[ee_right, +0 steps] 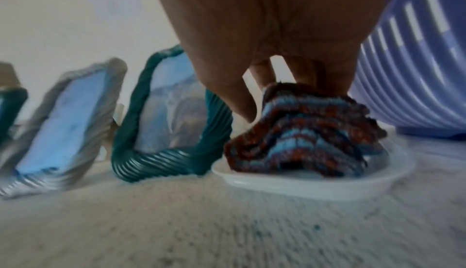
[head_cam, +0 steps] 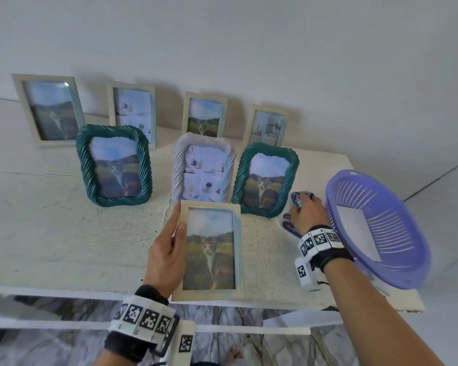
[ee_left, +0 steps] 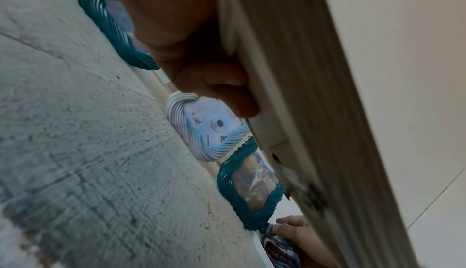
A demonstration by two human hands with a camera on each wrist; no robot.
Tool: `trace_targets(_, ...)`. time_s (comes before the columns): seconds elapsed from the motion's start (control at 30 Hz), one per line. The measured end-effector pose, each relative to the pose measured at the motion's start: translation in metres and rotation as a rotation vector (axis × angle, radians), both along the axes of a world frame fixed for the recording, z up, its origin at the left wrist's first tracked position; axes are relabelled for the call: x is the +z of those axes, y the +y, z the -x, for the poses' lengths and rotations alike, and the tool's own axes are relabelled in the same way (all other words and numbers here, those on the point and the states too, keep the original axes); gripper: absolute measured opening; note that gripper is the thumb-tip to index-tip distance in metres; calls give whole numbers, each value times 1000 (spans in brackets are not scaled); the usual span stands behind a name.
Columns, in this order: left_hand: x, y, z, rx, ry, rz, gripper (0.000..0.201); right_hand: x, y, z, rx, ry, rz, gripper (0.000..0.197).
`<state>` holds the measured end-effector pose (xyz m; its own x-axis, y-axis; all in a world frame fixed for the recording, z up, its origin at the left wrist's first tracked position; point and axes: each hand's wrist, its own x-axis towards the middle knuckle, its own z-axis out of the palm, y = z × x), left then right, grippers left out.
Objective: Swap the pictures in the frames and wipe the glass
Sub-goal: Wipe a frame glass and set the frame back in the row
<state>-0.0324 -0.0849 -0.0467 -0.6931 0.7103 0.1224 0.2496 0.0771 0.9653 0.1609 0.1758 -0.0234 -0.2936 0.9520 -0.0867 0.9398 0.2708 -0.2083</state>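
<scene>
Trouble could come if my left hand [head_cam: 167, 249], which only pinches one edge of the pale frame [head_cam: 210, 249] at bottom middle, lets it tip and drop. My right hand [head_cam: 306, 211], middle right, grabs the striped cloth [ee_right: 310, 130] in its white dish [ee_right: 315, 186]; a tug could knock the green frame [head_cam: 265, 180] beside it. My fingertips hide behind the cloth.
</scene>
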Motion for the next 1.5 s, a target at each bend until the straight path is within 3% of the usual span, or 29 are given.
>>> trace_targets(0.1, 3, 0, 1, -3, -44, 4, 63, 13, -21, -7, 68, 58, -92, 40)
trace_targets(0.17, 6, -1, 1, -7, -77, 16, 62, 23, -50, -10, 155, 217, -129, 37)
trace_targets(0.2, 7, 0, 2, -11, -101, 19, 60, 27, -68, -10, 188, 331, -61, 37)
trace_targets(0.27, 7, 0, 4, -18, -150, 14, 59, 34, -107, -5, 159, 643, 324, 39)
trace_targets(0.33, 8, 1, 4, -26, -161, 25, 54, 32, -139, 3, 9, 1017, 768, 36)
trace_targets(0.37, 11, 0, 3, -32, -162, 28, 45, 27, -151, 7, -61, 1151, 899, 36)
trace_targets(0.43, 18, -1, 0, -35, -164, 23, 23, 19, -171, 16, -156, 1327, 1038, 41)
trace_targets(0.5, 25, -2, -3, -32, -173, 22, 16, 14, -185, 23, -213, 1470, 1126, 48)
trace_targets(0.6, 24, -4, -4, -114, -197, 88, 46, 16, -194, 29, -266, 1569, 1154, 53)
trace_targets(0.77, 23, -7, -5, -271, -261, 184, 102, 19, -201, 29, -249, 1526, 1028, 49)
trace_targets(0.83, 31, -8, -11, -308, -281, 203, 114, 23, -207, 30, -191, 1472, 986, 44)
trace_targets(0.97, 43, -10, -19, -401, -445, 119, 93, 32, -219, 35, 43, 1418, 889, 29)
trace_targets(1.07, 46, -11, -20, -417, -668, 102, 109, 31, -224, 39, 286, 1214, 654, 37)
trace_targets(1.2, 49, -14, -17, -466, -868, 47, 101, 32, -226, 40, 258, 1095, 477, 44)
trace_targets(1.33, 53, -15, -13, -478, -794, 62, 103, 42, -217, 32, 341, 899, 252, 38)
trace_targets(1.5, 52, -14, -4, -477, -659, 136, 107, 51, -199, 23, 431, 500, -223, 24)
